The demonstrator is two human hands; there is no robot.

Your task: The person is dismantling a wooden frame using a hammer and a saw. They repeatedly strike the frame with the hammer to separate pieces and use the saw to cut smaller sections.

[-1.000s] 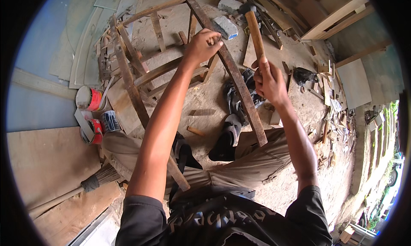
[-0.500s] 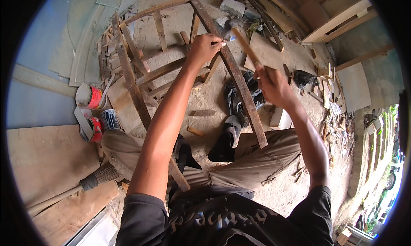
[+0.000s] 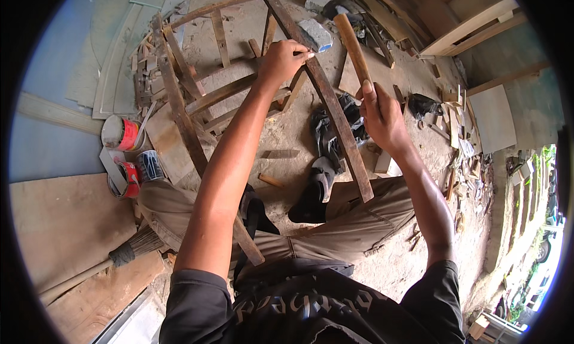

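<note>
My right hand point(image 3: 384, 116) is closed around the wooden handle of a hammer point(image 3: 354, 48); a dark, blurred shape at the handle's far end looks like its head. Pinched together, the fingers of my left hand point(image 3: 286, 61) rest at the edge of a long dark wooden bar point(image 3: 339, 119). Whatever sits between those fingertips is too small to make out. The bar slants across in front of me as part of a wooden frame point(image 3: 224, 97) with several legs and crosspieces, which stands between my legs.
Rubble chunks point(image 3: 315, 34) lie beyond the bar. Black plastic point(image 3: 326, 131) is on the floor near my feet. Paint cans point(image 3: 121, 133) and a broom point(image 3: 140, 242) are at left. Wood scraps point(image 3: 457, 128) and stacked boards point(image 3: 472, 27) line the right side.
The hammer has lifted up and away from the bar and my left fingertips, its handle now more upright. My left hand still pinches at the same spot on the bar.
</note>
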